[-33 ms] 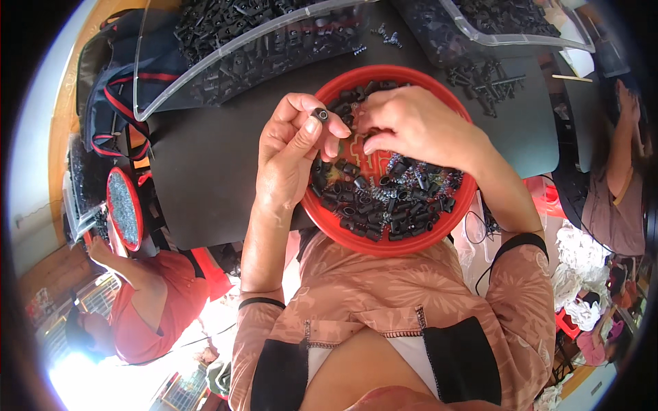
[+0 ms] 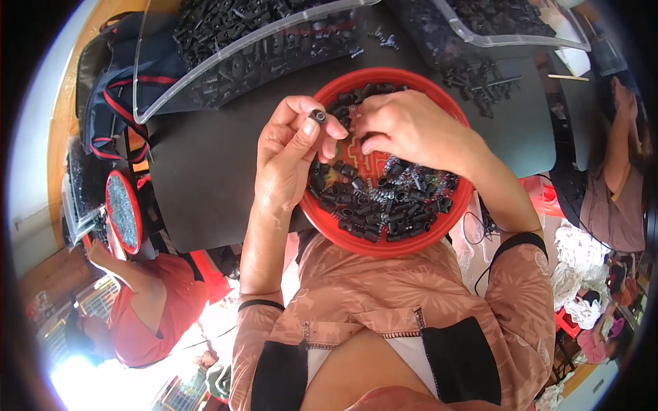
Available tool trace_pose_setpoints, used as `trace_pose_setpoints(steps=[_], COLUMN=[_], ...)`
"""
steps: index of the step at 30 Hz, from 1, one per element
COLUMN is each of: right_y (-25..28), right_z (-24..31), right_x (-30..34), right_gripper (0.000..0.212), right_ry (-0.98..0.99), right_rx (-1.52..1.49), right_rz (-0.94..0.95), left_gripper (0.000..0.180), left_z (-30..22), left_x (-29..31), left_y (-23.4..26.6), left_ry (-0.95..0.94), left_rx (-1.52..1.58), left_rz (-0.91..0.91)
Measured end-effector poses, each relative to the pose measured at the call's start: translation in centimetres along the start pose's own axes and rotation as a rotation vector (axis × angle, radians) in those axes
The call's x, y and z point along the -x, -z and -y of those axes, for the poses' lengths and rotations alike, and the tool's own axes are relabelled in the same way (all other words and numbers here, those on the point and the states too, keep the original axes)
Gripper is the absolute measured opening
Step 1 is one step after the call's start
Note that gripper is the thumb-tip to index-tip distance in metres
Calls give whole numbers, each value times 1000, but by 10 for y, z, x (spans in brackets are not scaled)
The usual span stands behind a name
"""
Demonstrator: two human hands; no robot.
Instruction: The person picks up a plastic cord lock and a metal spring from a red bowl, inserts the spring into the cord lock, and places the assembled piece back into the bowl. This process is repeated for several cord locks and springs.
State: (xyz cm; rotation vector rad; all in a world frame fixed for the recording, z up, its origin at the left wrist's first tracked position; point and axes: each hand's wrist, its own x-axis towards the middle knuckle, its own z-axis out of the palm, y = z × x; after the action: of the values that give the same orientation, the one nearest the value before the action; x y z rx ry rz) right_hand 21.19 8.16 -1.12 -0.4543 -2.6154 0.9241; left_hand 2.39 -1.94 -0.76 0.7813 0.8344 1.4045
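Note:
My left hand [image 2: 284,154] pinches a small black cylindrical piece [image 2: 318,116] between thumb and forefinger, with its round open end showing. It is at the left rim of a round red tray [image 2: 380,249]. Over the tray's far half, my right hand [image 2: 411,127] reaches in with curled fingers. Its fingertips are partly hidden, so I cannot make out what they hold. Loose black cylindrical pieces [image 2: 404,222] lie in the near half of the tray, mixed with small metal springs [image 2: 375,194]. More black pieces line the far rim.
Clear plastic bins [image 2: 226,68] of black parts stand at the far side of the dark table [image 2: 205,185]. Loose black parts [image 2: 486,85] and a few springs [image 2: 386,40] lie nearby. On the left, a person in red [image 2: 154,301] reaches toward a smaller red tray [image 2: 138,219]; another person [image 2: 617,198] is at right.
Little differs: the view has shifted slightly. My left hand still pinches the black cylindrical piece, and my right hand stays over the far part of the tray.

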Motion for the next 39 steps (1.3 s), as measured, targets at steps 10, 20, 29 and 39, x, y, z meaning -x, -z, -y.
trace_pose_setpoints(steps=[10,20,29,39], right_y=[12,33,28,24], right_z=[11,2,-1,-1], right_x=[-8,-33,-22,-24], right_gripper=[19,17,19,34], right_ry=[7,-20,-74,-94], right_rx=[-52,-488,-783,-622], right_rz=[-42,-325,-295,-307], left_gripper=[11,11,9,10], left_z=[-4,-20,-7,-4], left_x=[7,-26,-33,-32], left_y=[-11,-17,-10,-5], left_ry=[-57,-5,-12,-6], left_rx=[-250,-215,-266,-385], left_rz=[-53,-58,-65,-66])
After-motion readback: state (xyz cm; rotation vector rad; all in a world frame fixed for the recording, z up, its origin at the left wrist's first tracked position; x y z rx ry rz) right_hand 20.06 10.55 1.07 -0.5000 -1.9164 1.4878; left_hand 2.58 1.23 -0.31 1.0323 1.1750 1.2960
